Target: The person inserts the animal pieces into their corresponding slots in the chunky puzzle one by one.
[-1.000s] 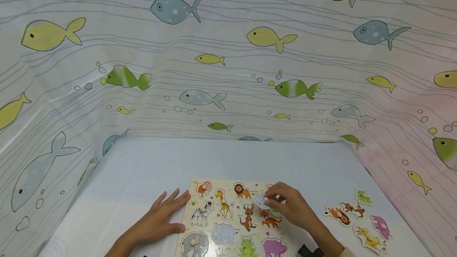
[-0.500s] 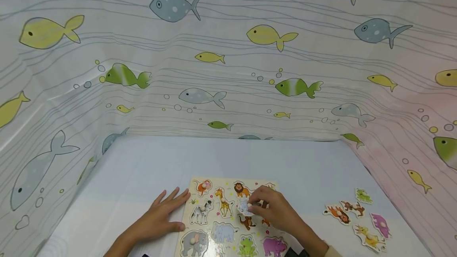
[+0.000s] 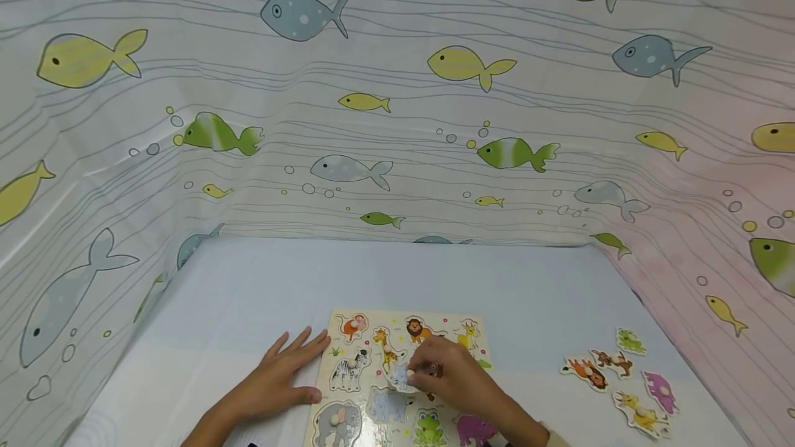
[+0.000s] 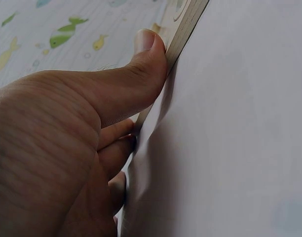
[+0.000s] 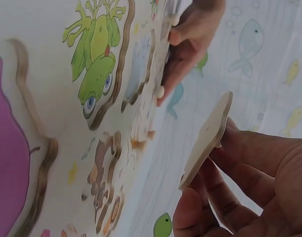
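My right hand [image 3: 456, 378] pinches the knob of a light-blue animal puzzle piece [image 3: 400, 378] above the middle of the wooden puzzle board [image 3: 381, 316]. In the right wrist view that piece [image 5: 207, 140] is tilted and clear of the board, its pale back and edge showing. Below it lies a light-blue animal recess [image 3: 389, 407]. My left hand [image 3: 279, 374] rests at the board's left edge with fingers spread; in the left wrist view the thumb [image 4: 148, 59] touches the board's side. Knobbed monkey [image 3: 354, 327], zebra [image 3: 349, 371] and elephant [image 3: 338, 425] pieces sit in the board.
Loose pieces lie on the white table at the right: a frog [image 3: 631, 341], a lion [image 3: 586, 374], a brown animal [image 3: 613, 363], a purple hippo [image 3: 660, 392] and a yellow animal [image 3: 642, 416]. A fish-patterned curtain [image 3: 410, 130] surrounds the table.
My right hand has carried the light-blue piece from the board's upper right leftward and nearer, to just above the light-blue recess. The left hand has stayed in place.
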The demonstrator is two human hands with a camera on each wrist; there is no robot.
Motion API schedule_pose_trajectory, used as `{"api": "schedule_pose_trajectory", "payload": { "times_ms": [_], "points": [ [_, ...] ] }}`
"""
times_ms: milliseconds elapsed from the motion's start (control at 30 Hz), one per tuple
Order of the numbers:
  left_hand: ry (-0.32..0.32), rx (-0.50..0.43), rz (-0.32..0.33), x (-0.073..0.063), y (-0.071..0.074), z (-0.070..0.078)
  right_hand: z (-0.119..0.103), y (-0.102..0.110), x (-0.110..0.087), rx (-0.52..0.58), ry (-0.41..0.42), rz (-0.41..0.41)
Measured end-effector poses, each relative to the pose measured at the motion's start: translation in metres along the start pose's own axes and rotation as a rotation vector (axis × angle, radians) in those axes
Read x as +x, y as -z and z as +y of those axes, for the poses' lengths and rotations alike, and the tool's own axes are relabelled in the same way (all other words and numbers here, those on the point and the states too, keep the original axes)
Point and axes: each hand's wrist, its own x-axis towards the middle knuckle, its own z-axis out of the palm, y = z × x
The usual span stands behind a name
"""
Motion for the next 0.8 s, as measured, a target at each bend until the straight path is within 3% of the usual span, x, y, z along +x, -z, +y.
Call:
{"api": "schedule_pose_trajectory", "payload": {
  "times_ms": [333, 600, 800],
  "points": [
    [0.011, -0.024, -0.015, 0.000, 0.002, 0.002, -0.002, -0.010, 0.004, 0.032, 0.028, -0.020],
    [-0.020, -0.011, 0.011, 0.000, 0.002, 0.000, 0.001, -0.024, 0.005, 0.041, 0.075, -0.020],
    [-0.008, -0.014, 0.003, 0.000, 0.002, 0.000, 0.000, -0.032, 0.004, 0.051, 0.041, -0.051]
  ]
}}
